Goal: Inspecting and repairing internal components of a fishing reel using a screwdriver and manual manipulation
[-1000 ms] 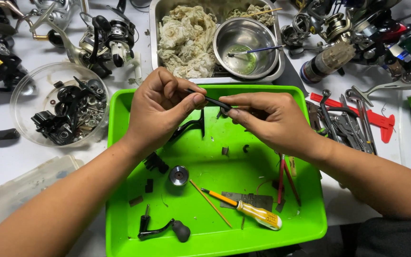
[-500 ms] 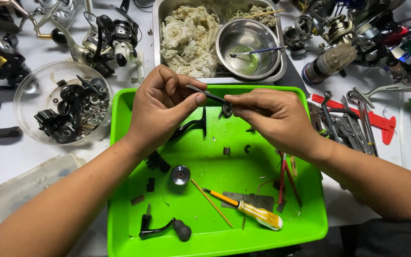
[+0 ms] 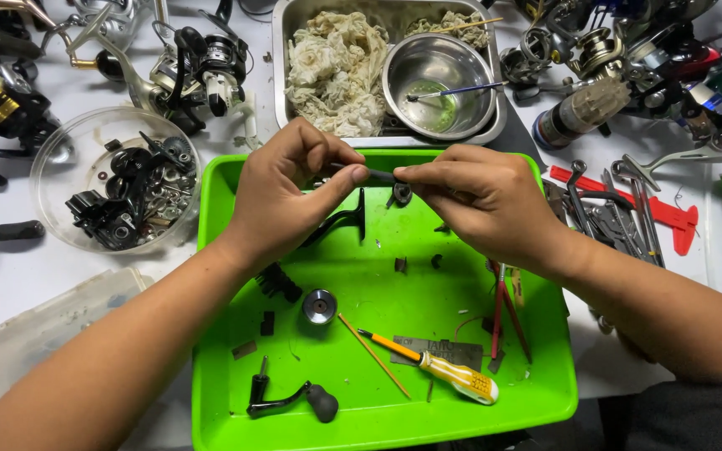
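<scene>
Both hands pinch one thin dark rod [image 3: 375, 174] above the green tray [image 3: 470, 418] — left hand [image 3: 282, 196] clamped on its 9 o'clock end, right hand [image 3: 478, 200] closed on the 3 o'clock end. Its long axis runs 9 to 3, a small black part [image 3: 401, 194] hanging beneath — neither hand nearer.
</scene>
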